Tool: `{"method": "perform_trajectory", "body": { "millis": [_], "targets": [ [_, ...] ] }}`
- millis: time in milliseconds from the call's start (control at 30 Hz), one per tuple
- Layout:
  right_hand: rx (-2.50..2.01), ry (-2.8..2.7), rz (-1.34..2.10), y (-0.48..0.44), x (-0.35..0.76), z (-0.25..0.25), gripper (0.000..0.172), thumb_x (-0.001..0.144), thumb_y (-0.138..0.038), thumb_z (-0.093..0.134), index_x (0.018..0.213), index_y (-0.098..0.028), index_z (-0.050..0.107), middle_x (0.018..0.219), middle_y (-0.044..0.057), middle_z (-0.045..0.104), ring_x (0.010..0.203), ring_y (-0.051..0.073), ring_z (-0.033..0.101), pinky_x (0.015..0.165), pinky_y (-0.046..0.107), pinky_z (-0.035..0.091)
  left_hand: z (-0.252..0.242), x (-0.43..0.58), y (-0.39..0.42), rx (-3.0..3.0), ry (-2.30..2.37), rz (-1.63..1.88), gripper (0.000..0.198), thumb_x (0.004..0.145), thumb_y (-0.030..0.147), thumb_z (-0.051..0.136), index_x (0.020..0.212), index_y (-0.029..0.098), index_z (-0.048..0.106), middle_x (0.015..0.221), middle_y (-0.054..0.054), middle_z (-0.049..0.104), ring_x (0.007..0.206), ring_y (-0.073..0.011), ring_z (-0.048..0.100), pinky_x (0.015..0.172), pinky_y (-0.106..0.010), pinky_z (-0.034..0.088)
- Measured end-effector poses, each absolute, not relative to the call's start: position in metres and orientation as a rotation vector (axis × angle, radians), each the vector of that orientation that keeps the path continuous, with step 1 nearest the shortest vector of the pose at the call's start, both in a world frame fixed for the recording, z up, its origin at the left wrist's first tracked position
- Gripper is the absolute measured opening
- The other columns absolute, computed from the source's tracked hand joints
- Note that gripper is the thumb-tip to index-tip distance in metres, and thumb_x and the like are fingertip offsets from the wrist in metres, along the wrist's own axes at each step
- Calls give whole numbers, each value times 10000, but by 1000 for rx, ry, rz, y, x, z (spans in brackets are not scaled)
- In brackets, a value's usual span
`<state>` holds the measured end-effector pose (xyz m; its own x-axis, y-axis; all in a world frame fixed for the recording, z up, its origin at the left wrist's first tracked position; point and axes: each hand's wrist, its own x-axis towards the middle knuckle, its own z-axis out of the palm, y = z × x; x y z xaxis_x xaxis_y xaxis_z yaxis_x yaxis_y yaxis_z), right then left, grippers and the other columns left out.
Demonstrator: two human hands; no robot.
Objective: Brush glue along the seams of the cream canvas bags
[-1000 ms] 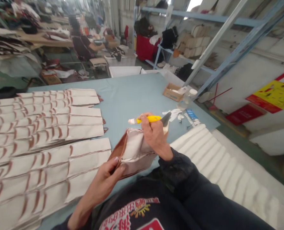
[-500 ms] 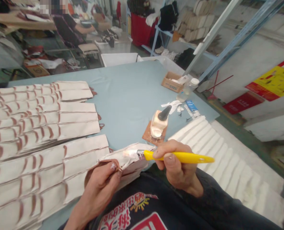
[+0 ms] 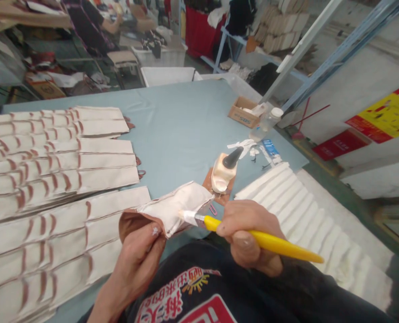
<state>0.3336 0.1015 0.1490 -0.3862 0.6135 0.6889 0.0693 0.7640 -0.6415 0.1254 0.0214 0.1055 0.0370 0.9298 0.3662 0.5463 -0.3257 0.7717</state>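
Observation:
My left hand [image 3: 142, 251] pinches the brown-edged opening of a cream fabric pouch [image 3: 182, 199], which lies tilted at the table's near edge. In my right hand [image 3: 253, 235] is a paintbrush [image 3: 287, 248] with a yellow handle; its whitish bristles rest on the pouch's pale face. Just beyond the pouch, a cream glue bottle [image 3: 222, 174] with a black pointed nozzle leans on a brown pad [image 3: 229, 193]. A small pink clip [image 3: 213, 209] shows beside the pouch's far end.
Overlapping rows of cream pouches with brown trim [image 3: 65, 224] cover the left of the blue-green table [image 3: 172, 121]. White padded strips [image 3: 303, 224] lie to the right. A cardboard box [image 3: 243, 112] and a clear jar [image 3: 266, 123] stand at the back right. Another person [image 3: 88, 27] sits farther off.
The pouch has turned so that its pale face lies flatter and more visible. My right hand has shifted slightly right and down, and the brush handle now slants lower at its end.

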Motion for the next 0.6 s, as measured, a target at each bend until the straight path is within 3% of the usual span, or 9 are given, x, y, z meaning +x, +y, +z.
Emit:
{"method": "perform_trajectory", "body": {
  "millis": [200,600],
  "targets": [
    [-356,-1843,695,99,320,145,322,1106,-381,466,858,-254,627,560,-76,608,425,93,552,492,244,492,101,124,22,1939,1505,1219,276,959,58,545,743,227,523,639,44,555,575,-120,510,584,-254,386],
    [-443,-1808,618,108,319,142,300,1096,-318,450,863,-254,626,596,-64,653,508,109,638,550,243,555,97,124,24,1763,1665,1077,281,979,202,537,704,219,591,648,6,649,599,-149,581,597,-266,432]
  ]
}}
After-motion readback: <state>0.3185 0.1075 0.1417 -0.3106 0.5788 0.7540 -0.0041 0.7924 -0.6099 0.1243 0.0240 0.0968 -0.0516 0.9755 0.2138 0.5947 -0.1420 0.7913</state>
